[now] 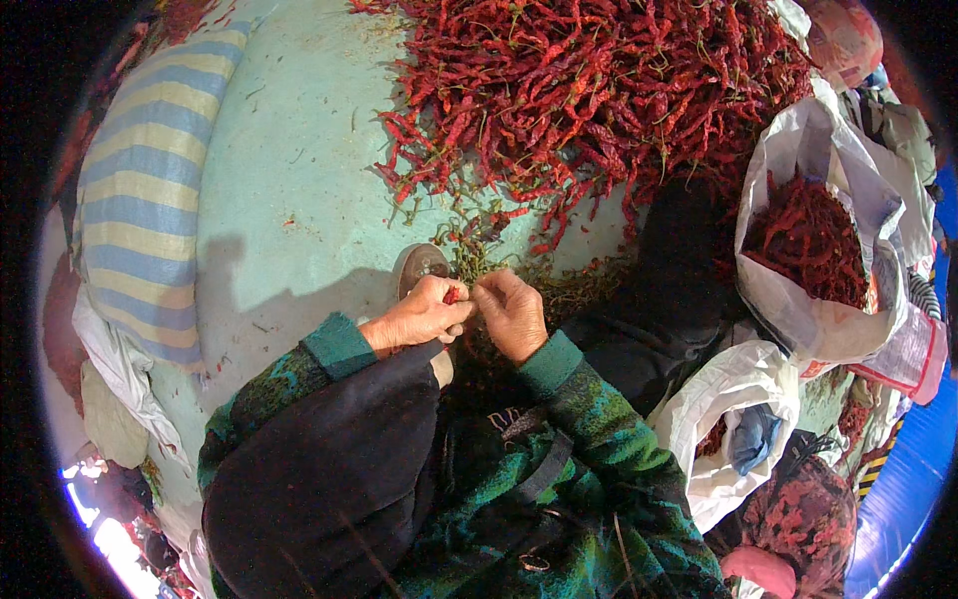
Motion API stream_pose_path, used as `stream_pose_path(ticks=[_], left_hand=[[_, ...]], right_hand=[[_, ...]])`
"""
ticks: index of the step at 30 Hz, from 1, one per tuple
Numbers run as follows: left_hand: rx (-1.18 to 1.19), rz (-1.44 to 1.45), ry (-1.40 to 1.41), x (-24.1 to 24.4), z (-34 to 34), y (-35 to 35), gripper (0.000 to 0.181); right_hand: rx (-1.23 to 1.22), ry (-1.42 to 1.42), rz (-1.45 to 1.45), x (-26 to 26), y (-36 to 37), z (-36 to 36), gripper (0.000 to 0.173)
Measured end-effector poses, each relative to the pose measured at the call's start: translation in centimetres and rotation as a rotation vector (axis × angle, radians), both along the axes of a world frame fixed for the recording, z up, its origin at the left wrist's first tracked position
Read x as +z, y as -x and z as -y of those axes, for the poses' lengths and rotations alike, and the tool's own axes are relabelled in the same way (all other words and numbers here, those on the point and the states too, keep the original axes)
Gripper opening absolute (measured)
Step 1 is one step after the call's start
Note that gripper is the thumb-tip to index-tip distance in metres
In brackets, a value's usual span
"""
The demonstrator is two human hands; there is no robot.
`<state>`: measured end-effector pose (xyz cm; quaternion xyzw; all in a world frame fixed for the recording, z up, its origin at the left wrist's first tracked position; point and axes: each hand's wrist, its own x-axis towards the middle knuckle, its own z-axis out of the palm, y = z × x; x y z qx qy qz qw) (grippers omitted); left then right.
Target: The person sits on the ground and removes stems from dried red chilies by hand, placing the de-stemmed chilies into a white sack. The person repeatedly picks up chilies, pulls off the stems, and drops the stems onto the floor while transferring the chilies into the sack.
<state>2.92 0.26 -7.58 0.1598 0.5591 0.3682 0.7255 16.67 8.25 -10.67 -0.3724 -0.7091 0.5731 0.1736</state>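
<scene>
My left hand (421, 313) is closed around a red dried chili pepper (451, 296), of which only a small part shows. Fingertips of my right hand (512, 310) meet those of the left; they are pinched together, and whether anything lies between them is too small to tell. Just beyond both hands, green chili stems (473, 251) lie loose on the pale green floor, beside my brown shoe (420, 266). A large heap of dried red chili peppers (554, 105) spreads farther off, with single peppers at its near edge.
Right of me stand an open white sack (846, 329) of red chilies and a smaller white sack (782, 374) with a blue cloth or bag inside. A full blue-and-cream striped sack (142, 217) lies at the left. A red mesh sack (804, 517) sits at the lower right.
</scene>
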Motion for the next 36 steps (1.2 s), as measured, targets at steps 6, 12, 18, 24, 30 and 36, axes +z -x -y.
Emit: stream_pose_path(ticks=[6, 12, 18, 24, 30, 36], left_hand=[[-0.239, -0.447, -0.223, -0.6, 0.1, -0.4, 0.016], [-0.107, -0.514, -0.307, -1.2, 0.7, -0.2, 0.013], [0.142, -0.160, -0.082, 0.6, 0.1, 0.9, 0.026], [0.207, 0.068, -0.082, -0.4, -0.1, 0.8, 0.022], [0.352, 0.119, -0.082, -0.3, 0.3, -0.1, 0.014], [0.327, 0.094, 0.098, 2.2, -0.9, -1.4, 0.023]], right_hand=[[-0.014, 0.463, 0.021, -0.8, -0.6, -0.1, 0.010], [0.269, 0.345, 0.159, -1.2, -1.5, -3.3, 0.024], [0.096, -0.469, 0.426, -4.2, 1.4, -6.9, 0.023], [0.129, -0.515, 0.596, -5.3, 4.6, -7.6, 0.013], [-0.100, -0.289, 0.164, -2.2, 4.4, -5.1, 0.015], [-0.230, -0.227, -0.180, 8.0, -0.6, -6.5, 0.012]])
